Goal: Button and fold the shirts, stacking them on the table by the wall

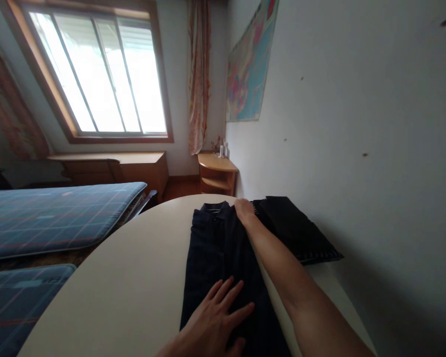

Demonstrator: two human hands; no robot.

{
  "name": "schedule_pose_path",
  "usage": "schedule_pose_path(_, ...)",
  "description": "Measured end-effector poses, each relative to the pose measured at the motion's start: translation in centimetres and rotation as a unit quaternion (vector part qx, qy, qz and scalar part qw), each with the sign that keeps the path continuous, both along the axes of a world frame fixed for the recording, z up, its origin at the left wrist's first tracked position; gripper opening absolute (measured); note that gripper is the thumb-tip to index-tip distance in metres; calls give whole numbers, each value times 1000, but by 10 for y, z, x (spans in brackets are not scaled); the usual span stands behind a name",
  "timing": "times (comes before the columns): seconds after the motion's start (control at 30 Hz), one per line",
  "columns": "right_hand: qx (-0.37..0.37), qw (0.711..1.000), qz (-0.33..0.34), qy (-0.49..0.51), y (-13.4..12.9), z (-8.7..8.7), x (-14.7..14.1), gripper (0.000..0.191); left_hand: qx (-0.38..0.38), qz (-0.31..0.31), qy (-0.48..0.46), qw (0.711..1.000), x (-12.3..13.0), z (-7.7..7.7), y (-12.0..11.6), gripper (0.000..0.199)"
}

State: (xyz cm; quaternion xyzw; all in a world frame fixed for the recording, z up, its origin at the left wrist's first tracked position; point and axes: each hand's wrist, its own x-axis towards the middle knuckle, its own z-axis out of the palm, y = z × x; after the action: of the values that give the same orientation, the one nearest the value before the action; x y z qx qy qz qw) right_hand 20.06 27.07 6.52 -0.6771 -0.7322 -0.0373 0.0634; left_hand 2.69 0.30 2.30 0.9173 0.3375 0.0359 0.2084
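Note:
A navy collared shirt point(223, 248) lies lengthwise on the round table, its sides folded in to a narrow strip and its collar at the far end. Fingers spread, my left hand point(219, 312) rests on the near part of the shirt and holds nothing. My right hand point(244, 208) reaches to the far right shoulder of the shirt, beside the collar. Its fingers are curled in at the cloth edge, and their tips are hidden. Just right of that hand sits a folded black garment point(286, 223).
The pale round table point(134, 267) has a curved edge. Two plaid mattresses point(67, 215) lie on the left, and a white wall point(338, 124) rises close on the right. Beyond stand a wooden corner shelf point(217, 163) and a desk point(141, 157) below the window.

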Motion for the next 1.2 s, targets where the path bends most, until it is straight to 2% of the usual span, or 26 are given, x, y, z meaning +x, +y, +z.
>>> schedule_pose_path(0.2,23,1000,18,0,-2,-11,-16,44,-3,6,-6,1000,3,-5,2,83)
schedule_pose_path(0.43,2,999,50,8,-21,-25,-11,45,11,15,-29,999,1,-5,-2,81)
schedule_pose_path(0.57,12,996,93,10,-51,-31,-8,51,16,21,-41,999,-3,2,-2,82)
schedule_pose_path(0.73,-2,989,144,42,-111,-34,-5,48,42,24,-34,998,-7,5,5,75)
schedule_pose_path(0.87,-12,984,171,46,-157,-31,0,51,84,15,-27,996,-11,-1,29,72)
schedule_pose_path(1.03,-46,974,215,62,-202,-36,4,61,135,-3,-24,991,-17,-7,81,65)
schedule_pose_path(1.13,-66,967,224,106,-222,-46,3,60,170,15,3,985,-15,-6,103,60)
schedule_pose_path(1.2,-95,964,213,128,-231,-52,2,66,199,47,11,979,-13,-5,109,58)
